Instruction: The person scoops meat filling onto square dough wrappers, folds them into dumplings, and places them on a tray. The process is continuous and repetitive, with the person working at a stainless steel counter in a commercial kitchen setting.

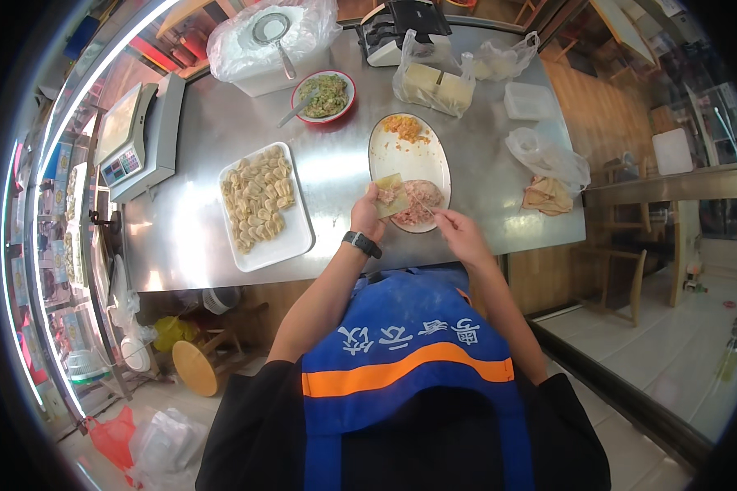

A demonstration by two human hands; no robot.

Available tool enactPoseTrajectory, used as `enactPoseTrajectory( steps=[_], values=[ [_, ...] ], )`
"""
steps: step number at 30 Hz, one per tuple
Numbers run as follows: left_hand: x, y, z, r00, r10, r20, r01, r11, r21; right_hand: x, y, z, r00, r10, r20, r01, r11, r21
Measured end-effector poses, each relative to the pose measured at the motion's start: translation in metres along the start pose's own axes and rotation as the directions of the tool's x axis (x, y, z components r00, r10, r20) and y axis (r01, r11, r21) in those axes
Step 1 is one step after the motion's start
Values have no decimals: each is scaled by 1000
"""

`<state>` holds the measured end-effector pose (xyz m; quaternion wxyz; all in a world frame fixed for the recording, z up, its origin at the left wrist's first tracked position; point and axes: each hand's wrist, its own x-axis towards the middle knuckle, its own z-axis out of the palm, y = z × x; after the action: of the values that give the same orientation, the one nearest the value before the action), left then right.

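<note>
My left hand (368,218), with a dark watch at the wrist, holds a square yellowish dough wrapper (396,209) with a dab of pink minced meat on it. The wrapper hangs over the near left rim of an oval white plate (374,157). Pinched in my right hand (463,236) is a thin stick, its far end over the mound of minced meat (424,195). Orange chopped filling (404,128) lies at the plate's far end. To the left, a white tray (293,242) carries rows of folded wontons (258,196).
A red-rimmed bowl (326,96) of green filling holds a spoon. Behind it stands a plastic-covered tub (258,69) with a strainer on top. A scale (135,151) is at the left. Bagged wrapper stacks (436,88), a clear container (532,101) and a crumpled cloth (547,196) lie right.
</note>
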<state>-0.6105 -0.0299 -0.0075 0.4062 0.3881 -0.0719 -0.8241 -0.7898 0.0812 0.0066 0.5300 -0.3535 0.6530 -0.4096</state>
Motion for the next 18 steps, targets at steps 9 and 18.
enactPoseTrajectory(
  steps=[9, 18],
  values=[
    [8, -17, -16, 995, -22, -98, 24, 1000, 13, -11, -18, 43, 964, -267, -11, 239, 880, -411],
    [-12, -15, -2, 993, 6, -118, 10, 992, 130, -21, -46, 51, 973, -229, 10, 177, 723, -668]
  ],
)
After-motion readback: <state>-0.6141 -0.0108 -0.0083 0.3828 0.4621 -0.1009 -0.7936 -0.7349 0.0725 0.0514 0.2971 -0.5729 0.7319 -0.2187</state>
